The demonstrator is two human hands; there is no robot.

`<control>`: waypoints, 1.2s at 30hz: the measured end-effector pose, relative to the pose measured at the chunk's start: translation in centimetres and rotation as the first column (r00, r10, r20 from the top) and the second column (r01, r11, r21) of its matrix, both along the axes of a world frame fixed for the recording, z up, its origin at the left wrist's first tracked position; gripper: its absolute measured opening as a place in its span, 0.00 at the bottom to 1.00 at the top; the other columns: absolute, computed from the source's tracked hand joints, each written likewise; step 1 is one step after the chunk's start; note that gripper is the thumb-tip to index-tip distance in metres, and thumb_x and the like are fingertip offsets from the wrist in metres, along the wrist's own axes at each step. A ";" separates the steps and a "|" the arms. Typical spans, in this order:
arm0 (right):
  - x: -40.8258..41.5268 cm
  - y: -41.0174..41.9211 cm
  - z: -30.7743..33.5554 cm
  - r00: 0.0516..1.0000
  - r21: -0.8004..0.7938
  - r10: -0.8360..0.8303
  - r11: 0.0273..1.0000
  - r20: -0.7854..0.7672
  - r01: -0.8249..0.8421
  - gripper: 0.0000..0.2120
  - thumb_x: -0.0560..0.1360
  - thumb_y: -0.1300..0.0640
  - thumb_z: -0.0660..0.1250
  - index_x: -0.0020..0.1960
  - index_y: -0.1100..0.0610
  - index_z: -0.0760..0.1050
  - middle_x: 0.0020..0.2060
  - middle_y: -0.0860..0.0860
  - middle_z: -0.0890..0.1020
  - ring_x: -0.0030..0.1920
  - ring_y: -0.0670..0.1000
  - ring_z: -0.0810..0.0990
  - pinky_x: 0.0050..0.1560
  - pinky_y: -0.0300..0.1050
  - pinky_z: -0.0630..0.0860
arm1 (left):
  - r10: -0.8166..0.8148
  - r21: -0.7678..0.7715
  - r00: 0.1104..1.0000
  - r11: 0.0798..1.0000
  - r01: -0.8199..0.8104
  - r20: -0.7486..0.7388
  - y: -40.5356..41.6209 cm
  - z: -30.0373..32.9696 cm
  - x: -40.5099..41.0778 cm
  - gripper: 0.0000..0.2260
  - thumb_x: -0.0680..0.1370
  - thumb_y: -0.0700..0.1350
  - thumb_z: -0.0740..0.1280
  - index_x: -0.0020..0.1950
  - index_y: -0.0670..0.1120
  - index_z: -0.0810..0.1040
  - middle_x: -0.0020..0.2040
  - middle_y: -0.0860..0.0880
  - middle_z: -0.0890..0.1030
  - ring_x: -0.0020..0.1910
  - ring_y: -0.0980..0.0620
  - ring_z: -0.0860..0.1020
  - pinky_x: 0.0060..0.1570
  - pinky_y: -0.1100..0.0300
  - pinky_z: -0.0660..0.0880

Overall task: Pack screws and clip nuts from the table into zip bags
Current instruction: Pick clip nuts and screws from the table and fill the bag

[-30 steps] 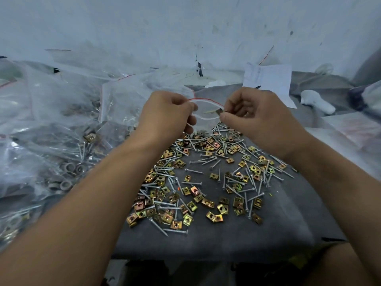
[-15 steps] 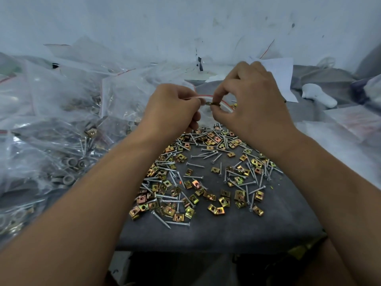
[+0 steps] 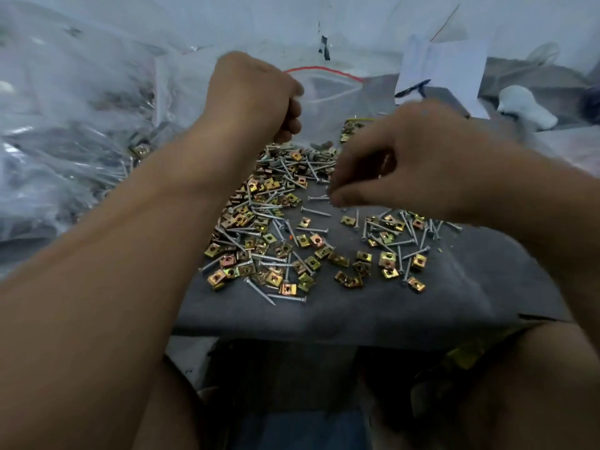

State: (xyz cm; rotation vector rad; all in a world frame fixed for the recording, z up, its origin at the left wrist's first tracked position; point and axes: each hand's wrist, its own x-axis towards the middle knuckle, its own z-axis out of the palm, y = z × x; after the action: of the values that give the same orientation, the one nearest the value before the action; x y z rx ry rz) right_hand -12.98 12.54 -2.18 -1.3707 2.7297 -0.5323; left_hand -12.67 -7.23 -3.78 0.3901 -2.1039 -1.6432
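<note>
Brass-coloured clip nuts (image 3: pixel 388 259) and silver screws (image 3: pixel 290 298) lie scattered in a loose pile on the grey cloth table (image 3: pixel 357 315). My left hand (image 3: pixel 253 89) grips the mouth of a clear zip bag (image 3: pixel 328 105) with a red seal line, holding it up above the far end of the pile. The bag hangs with its mouth spread. My right hand (image 3: pixel 422 157) is blurred and hovers low over the pile, fingers loosely curled downward. Its fingertips are right beside a single screw (image 3: pixel 316 198), and I see nothing between them.
Large clear plastic bags (image 3: pixel 81 125) filled with hardware are heaped along the left. A white paper sheet (image 3: pixel 444 66) with a dark pen (image 3: pixel 412 87) and a white object (image 3: pixel 522 107) sit at the back right. The table's front edge is close to my knees.
My right hand left the bag mouth and dropped down to the pile. My left hand kept its hold on the bag, which now hangs more widely spread.
</note>
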 end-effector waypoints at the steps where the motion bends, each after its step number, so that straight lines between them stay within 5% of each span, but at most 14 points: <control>1: 0.3 0.1 -0.3 0.999 0.125 -0.008 0.992 0.053 0.002 0.07 0.71 0.40 0.76 0.45 0.41 0.85 0.38 0.33 0.84 0.40 0.32 0.81 0.40 0.26 0.75 | 0.008 0.002 1.000 1.000 -0.008 0.005 0.0 0.0 0.0 0.08 0.83 0.35 0.66 0.49 0.37 0.85 0.31 0.45 0.79 0.25 0.50 0.77 0.29 0.60 0.76; 5: 1.1 -0.3 -2.0 0.985 0.323 -0.092 0.946 0.144 0.041 0.13 0.67 0.34 0.76 0.43 0.41 0.85 0.35 0.35 0.84 0.36 0.35 0.81 0.38 0.36 0.77 | 0.012 0.005 1.000 1.000 -0.012 0.016 0.2 0.0 0.0 0.08 0.83 0.35 0.66 0.50 0.36 0.85 0.33 0.44 0.79 0.27 0.49 0.77 0.31 0.59 0.77; 11: 1.4 -0.7 -3.0 0.994 0.312 -0.102 0.946 0.048 0.082 0.09 0.69 0.39 0.79 0.40 0.42 0.84 0.30 0.39 0.81 0.34 0.39 0.79 0.37 0.41 0.78 | 0.016 0.001 0.999 1.000 -0.016 0.030 0.4 0.0 -0.2 0.08 0.83 0.35 0.66 0.53 0.35 0.85 0.34 0.44 0.79 0.26 0.49 0.77 0.31 0.59 0.77; 16: 1.6 -1.5 -3.5 0.990 0.275 -0.108 0.958 0.092 0.079 0.09 0.72 0.41 0.77 0.42 0.45 0.83 0.37 0.43 0.84 0.39 0.42 0.81 0.44 0.45 0.81 | 0.032 0.017 0.998 0.999 -0.033 0.062 0.4 0.1 -0.4 0.08 0.83 0.36 0.67 0.55 0.35 0.85 0.34 0.44 0.79 0.26 0.49 0.77 0.28 0.60 0.76; 31: 1.4 -1.7 -3.9 0.983 0.217 -0.046 0.976 0.179 0.006 0.07 0.76 0.47 0.74 0.45 0.45 0.78 0.39 0.41 0.80 0.38 0.38 0.77 0.36 0.35 0.70 | 0.013 0.017 1.000 1.000 -0.014 0.022 -0.2 -0.3 -0.5 0.07 0.83 0.37 0.68 0.50 0.39 0.85 0.33 0.45 0.80 0.26 0.49 0.77 0.29 0.61 0.77; 34: 0.8 -1.3 -3.0 0.966 0.111 -0.068 0.993 0.251 0.041 0.06 0.77 0.51 0.74 0.47 0.47 0.77 0.40 0.44 0.82 0.39 0.42 0.80 0.39 0.38 0.75 | 0.005 0.020 1.000 1.000 -0.005 0.003 -0.4 -0.6 -0.6 0.08 0.83 0.37 0.67 0.48 0.40 0.85 0.31 0.47 0.80 0.26 0.50 0.78 0.29 0.61 0.76; 36: 0.1 -0.9 -2.3 0.892 -0.134 -0.021 0.987 0.451 0.091 0.06 0.77 0.58 0.74 0.52 0.53 0.79 0.43 0.50 0.85 0.40 0.47 0.83 0.44 0.45 0.81 | 0.002 0.015 1.000 1.000 -0.002 -0.008 -0.6 -0.7 -0.7 0.08 0.83 0.38 0.68 0.47 0.41 0.85 0.29 0.48 0.80 0.26 0.51 0.78 0.29 0.61 0.77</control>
State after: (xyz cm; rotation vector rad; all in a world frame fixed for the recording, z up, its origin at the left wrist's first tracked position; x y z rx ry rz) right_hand -12.83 11.63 -4.45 -1.0296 2.3924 -0.9461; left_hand -13.41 -7.83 -4.49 0.3905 -2.0858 -1.6577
